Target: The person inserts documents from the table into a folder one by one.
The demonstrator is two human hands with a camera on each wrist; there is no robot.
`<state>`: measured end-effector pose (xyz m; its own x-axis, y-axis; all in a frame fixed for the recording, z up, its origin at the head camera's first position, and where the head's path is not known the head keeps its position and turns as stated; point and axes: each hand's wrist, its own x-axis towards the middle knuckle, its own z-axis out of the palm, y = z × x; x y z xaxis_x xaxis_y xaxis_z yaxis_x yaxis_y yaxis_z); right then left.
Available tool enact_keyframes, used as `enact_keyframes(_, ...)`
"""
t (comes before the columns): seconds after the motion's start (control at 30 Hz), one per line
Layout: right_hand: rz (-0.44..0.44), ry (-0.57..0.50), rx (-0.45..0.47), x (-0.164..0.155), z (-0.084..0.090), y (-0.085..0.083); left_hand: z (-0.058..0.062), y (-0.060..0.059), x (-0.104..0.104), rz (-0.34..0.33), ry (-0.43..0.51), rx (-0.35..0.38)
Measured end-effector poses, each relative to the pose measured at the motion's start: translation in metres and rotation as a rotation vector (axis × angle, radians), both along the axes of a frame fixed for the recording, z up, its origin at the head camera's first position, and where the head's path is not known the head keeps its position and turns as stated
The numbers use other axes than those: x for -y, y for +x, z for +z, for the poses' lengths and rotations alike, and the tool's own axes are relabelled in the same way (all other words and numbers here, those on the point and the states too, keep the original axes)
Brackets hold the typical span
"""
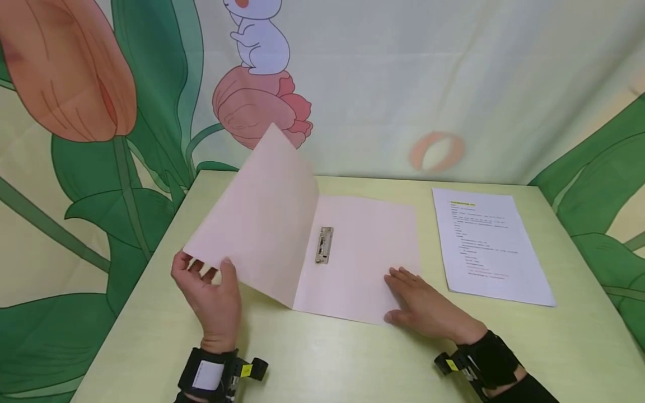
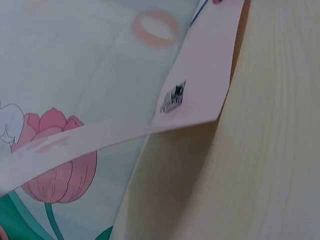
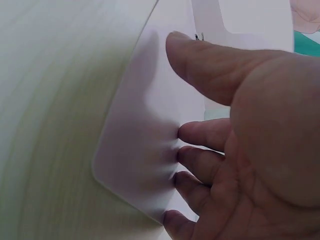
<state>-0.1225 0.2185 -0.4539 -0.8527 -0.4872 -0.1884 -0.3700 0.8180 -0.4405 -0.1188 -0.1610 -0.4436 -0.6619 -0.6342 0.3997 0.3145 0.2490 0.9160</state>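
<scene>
A pale pink file folder (image 1: 370,240) lies opened on the table, a metal clip (image 1: 324,245) fixed near its fold. Its left cover (image 1: 267,218) stands raised at a slant. My left hand (image 1: 214,296) pinches the lower left edge of that cover, thumb on the inner face and fingers behind. My right hand (image 1: 420,305) rests on the lower right part of the flat side. In the right wrist view, the right fingertips (image 3: 187,131) press on the folder near its rounded corner. The left wrist view shows the clip (image 2: 173,98) beyond the lifted cover (image 2: 100,136).
A stack of printed paper (image 1: 491,246) lies to the right of the folder, its top sheet bearing a yellow-marked line. The pale table (image 1: 322,364) meets a curtain (image 1: 373,84) printed with flowers and a rabbit at its back edge.
</scene>
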Motion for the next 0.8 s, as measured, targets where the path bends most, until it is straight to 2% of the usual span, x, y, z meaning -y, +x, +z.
enact_keyframes(0.13,0.0,-0.009,0.004,-0.001,0.0,-0.001,-0.007,-0.006,0.022,0.133,-0.3,0.172)
enact_keyframes(0.2,-0.001,-0.011,0.002,-0.001,-0.001,-0.002,-0.011,-0.01,0.03,0.131,-0.463,0.244)
enact_keyframes(0.3,-0.004,-0.012,-0.006,-0.002,-0.003,-0.003,-0.015,-0.017,0.034,0.019,-0.738,0.322)
enact_keyframes(0.37,-0.008,-0.013,-0.011,-0.004,-0.004,-0.003,-0.015,-0.022,0.031,-0.11,-0.92,0.358)
enact_keyframes(0.47,-0.016,-0.022,-0.008,-0.004,-0.004,-0.003,-0.015,-0.029,0.022,-0.328,-1.119,0.426)
enact_keyframes(0.53,-0.024,-0.024,-0.007,-0.004,-0.003,-0.003,-0.015,-0.031,0.017,-0.438,-1.177,0.482)
enact_keyframes(0.6,-0.033,-0.024,-0.01,-0.005,-0.002,-0.003,-0.015,-0.031,0.012,-0.512,-1.199,0.54)
enact_keyframes(0.8,-0.077,-0.013,-0.019,-0.01,-0.002,-0.005,-0.016,-0.019,0.003,-0.635,-1.184,0.719)
